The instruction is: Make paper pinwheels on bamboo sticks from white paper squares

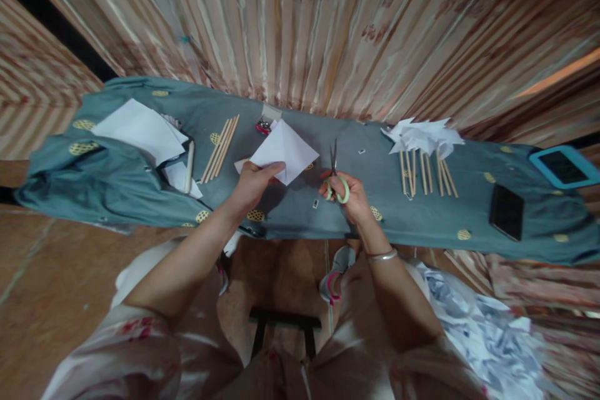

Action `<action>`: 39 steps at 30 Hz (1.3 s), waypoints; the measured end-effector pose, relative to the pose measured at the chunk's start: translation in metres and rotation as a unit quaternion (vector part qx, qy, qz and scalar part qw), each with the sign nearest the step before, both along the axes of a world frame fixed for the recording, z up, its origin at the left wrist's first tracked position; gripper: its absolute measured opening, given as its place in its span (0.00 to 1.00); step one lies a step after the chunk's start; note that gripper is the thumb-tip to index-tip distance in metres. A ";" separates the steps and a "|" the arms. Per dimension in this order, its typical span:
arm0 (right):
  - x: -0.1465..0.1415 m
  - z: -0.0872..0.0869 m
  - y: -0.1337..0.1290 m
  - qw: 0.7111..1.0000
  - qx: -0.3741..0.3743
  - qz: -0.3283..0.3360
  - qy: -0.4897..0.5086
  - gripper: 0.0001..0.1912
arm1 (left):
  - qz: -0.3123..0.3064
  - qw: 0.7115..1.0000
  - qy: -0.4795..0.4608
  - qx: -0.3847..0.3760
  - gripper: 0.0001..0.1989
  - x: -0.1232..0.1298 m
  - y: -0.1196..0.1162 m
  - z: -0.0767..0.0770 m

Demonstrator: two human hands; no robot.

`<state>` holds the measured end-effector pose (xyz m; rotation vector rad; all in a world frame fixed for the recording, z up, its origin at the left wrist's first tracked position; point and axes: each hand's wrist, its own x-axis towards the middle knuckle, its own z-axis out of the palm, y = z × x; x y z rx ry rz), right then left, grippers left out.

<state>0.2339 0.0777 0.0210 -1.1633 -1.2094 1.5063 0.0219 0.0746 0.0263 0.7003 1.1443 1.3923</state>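
A white sheet of paper (291, 149), creased and shaped like a diamond, is pinched at its lower left edge by my left hand (255, 184). My right hand (349, 195) grips a pair of scissors (334, 159) with pale green handles, the blades pointing away from me. The scissors are apart from the paper, to its right. Just behind the paper sits a small open box (265, 122) with shiny bits in it. Wooden sticks (221, 149) lie in a row to the left of my left hand.
At the left are a stack of white paper (140, 128) and a pale marker-like rod (189, 167). Paper pinwheels on sticks (424, 137) lie at the right, with a black phone (507, 212) and a blue-framed tablet (565, 167) beyond. Paper scraps (492, 331) fill a bag below.
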 end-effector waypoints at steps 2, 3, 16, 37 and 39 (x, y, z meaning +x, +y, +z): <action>0.001 0.001 0.002 1.000 0.004 -0.008 0.007 0.26 | -0.013 1.000 -0.006 0.008 0.19 0.004 -0.001 0.000; 0.001 0.001 0.002 1.000 0.005 -0.013 0.009 0.27 | -0.016 1.000 -0.005 0.009 0.20 0.005 -0.002 0.000; 0.006 0.007 0.008 0.998 0.004 -0.058 0.036 0.27 | -0.090 0.990 0.111 -0.004 0.07 0.017 -0.011 -0.005; -0.005 -0.006 0.013 0.988 -0.010 -0.134 0.074 0.22 | -0.126 0.988 -0.071 -0.052 0.22 0.028 -0.023 -0.001; -0.007 -0.009 0.013 0.987 -0.008 -0.135 0.082 0.21 | -0.137 0.986 -0.084 -0.054 0.22 0.032 -0.026 0.000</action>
